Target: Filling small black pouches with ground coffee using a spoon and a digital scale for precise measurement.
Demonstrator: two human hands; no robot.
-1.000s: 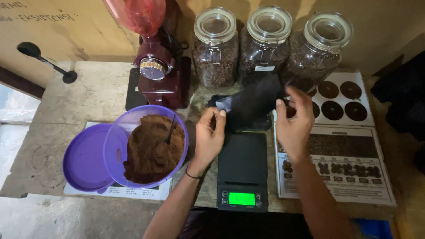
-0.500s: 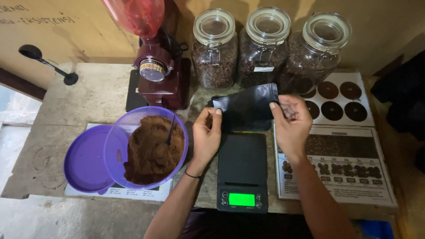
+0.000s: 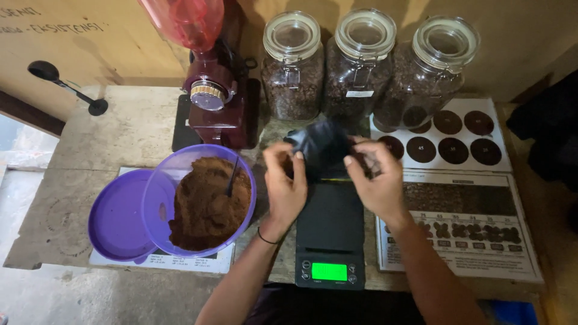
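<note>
Left hand: your left hand (image 3: 284,186) is pinching the near-left edge of the black pouch (image 3: 320,149), thumb and fingers closed on the material so the mouth is held taut.
Right hand: your right hand (image 3: 372,180) is gripping the pouch's opposite edge, fingers curled over it; working from both sides seems to be spreading or folding the top.
Black pouch: you are holding it between both hands, just above the far end of the digital scale (image 3: 330,232), so it is hanging over the platform and not resting on it.
Scale: it is sitting directly below your wrists with its green display lit, facing you.
Purple bowl: the purple bowl (image 3: 201,201) of ground coffee, a spoon handle sticking out, is tilting on its purple lid (image 3: 117,215) just left of your left hand, within easy reach.
Beyond your hands: the red coffee grinder (image 3: 211,90) and three glass jars of beans (image 3: 361,66) are standing at the back of the counter (image 3: 126,129).
Right of your right hand: a roast colour chart (image 3: 457,204) is lying flat.
</note>
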